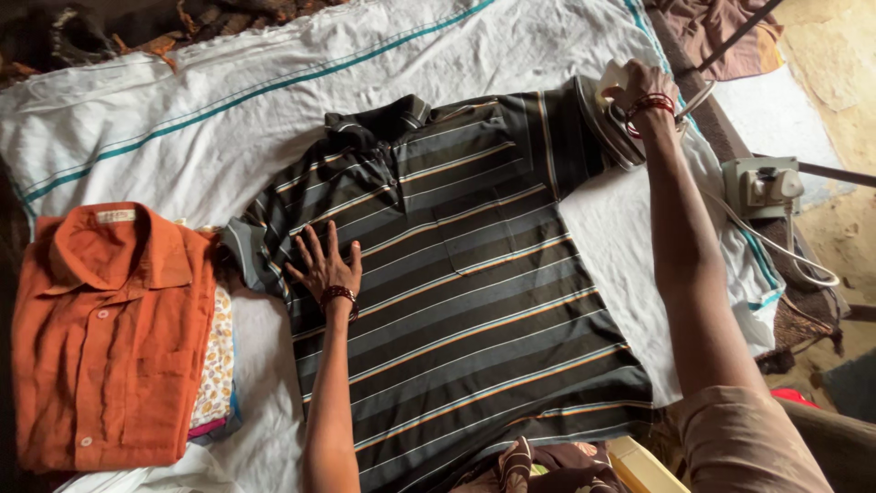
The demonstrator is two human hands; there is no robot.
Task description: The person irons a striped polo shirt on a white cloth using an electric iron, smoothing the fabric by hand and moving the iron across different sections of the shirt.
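Fingers spread, your left hand (324, 265) presses flat on the striped polo shirt (456, 274), which lies face up on the white cloth (182, 119) covering the table. Your right hand (643, 91) is curled around the handle of the iron (607, 114) at the shirt's far sleeve (its cord runs to a socket box (762, 185)), while a folded orange shirt (105, 333) sits well apart beside your left arm.

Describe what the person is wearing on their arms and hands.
Both forearms are bare. The left hand has a dark beaded bracelet at the wrist. The right hand has red bangles at the wrist, and a short tan sleeve covers the upper arm.
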